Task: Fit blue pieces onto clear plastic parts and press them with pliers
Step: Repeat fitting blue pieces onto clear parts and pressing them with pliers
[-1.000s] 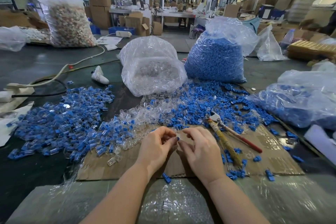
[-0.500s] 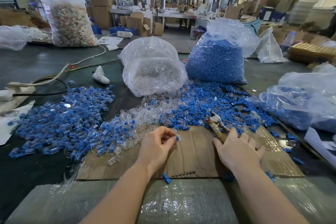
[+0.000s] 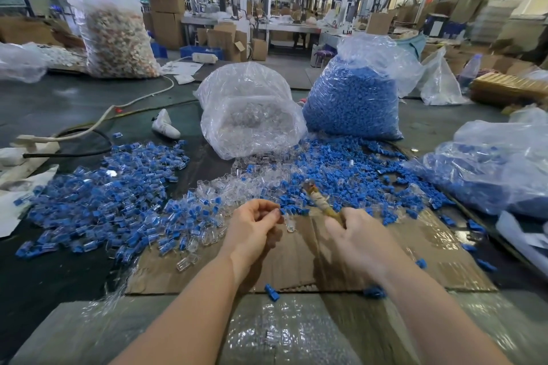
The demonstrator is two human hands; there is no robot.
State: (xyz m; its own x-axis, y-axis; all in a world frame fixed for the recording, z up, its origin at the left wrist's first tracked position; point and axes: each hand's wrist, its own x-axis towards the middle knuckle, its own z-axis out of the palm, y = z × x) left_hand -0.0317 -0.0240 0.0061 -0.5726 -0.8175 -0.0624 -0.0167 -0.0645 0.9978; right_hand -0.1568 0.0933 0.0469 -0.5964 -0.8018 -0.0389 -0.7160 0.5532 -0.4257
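Observation:
My left hand [image 3: 255, 227] pinches a clear plastic part [image 3: 290, 224] with a blue piece on its top, held above the cardboard sheet [image 3: 299, 258]. To its right, my right hand [image 3: 355, 238] grips the pliers [image 3: 318, 200] by their tape-wrapped handles, and the tool points up and away, lifted off the cardboard. Loose blue pieces [image 3: 341, 175] lie heaped behind the hands, with loose clear parts [image 3: 237, 187] beside them. A wide spread of fitted blue-and-clear parts [image 3: 103, 195] covers the table at left.
A bag of clear parts [image 3: 249, 115] and a bag of blue pieces [image 3: 353, 101] stand behind the piles. Another bag with blue pieces [image 3: 489, 169] lies at right. Cables [image 3: 89, 127] and a white object [image 3: 164, 126] sit at left. Bubble wrap [image 3: 267, 332] covers the near edge.
My right hand left the part, reached right to the pliers on the cardboard, gripped them and lifted them toward the middle. My left hand kept the part almost still.

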